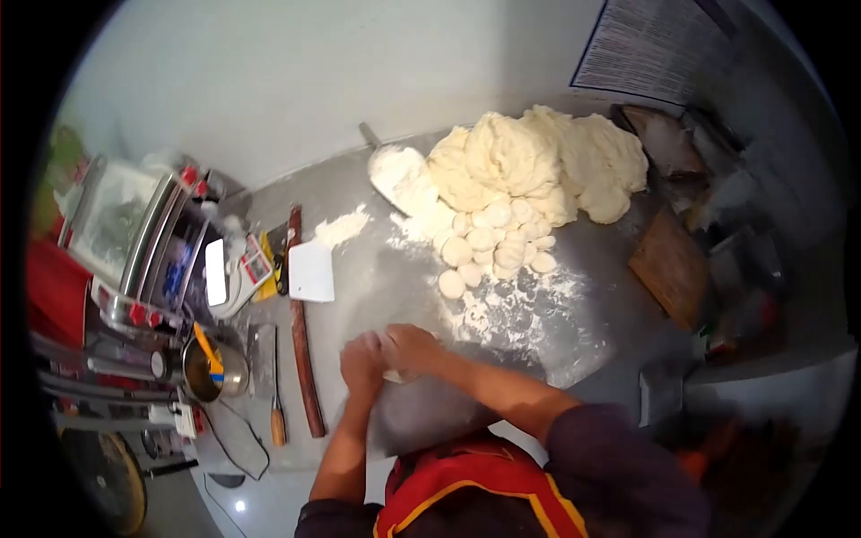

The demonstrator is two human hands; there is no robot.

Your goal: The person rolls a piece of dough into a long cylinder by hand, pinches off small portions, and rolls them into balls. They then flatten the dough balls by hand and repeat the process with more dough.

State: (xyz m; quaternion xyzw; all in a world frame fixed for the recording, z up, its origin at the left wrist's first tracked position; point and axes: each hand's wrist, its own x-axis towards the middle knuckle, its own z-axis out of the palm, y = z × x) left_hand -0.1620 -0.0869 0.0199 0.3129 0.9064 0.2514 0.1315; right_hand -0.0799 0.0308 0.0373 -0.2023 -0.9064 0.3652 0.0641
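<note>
My left hand (362, 360) and my right hand (409, 350) are pressed together low over the steel worktop (404, 426). Both are closed around a small piece of pale dough (395, 376), mostly covered by the fingers. Beyond them lies a cluster of small dough balls (482, 239), some overlapping. A large soft mass of dough (511, 157) rests behind the balls, against the wall side. Flour (502, 314) is strewn on the worktop to the right of my hands.
A metal scoop (369, 136) lies in piled flour (399, 175). To the left are a white scraper (312, 272), a dark red wooden rod (305, 359), a wooden-handled tool (279, 426), a kitchen scale (238, 276) and a metal pot (229, 372). A wooden board (671, 267) stands at right.
</note>
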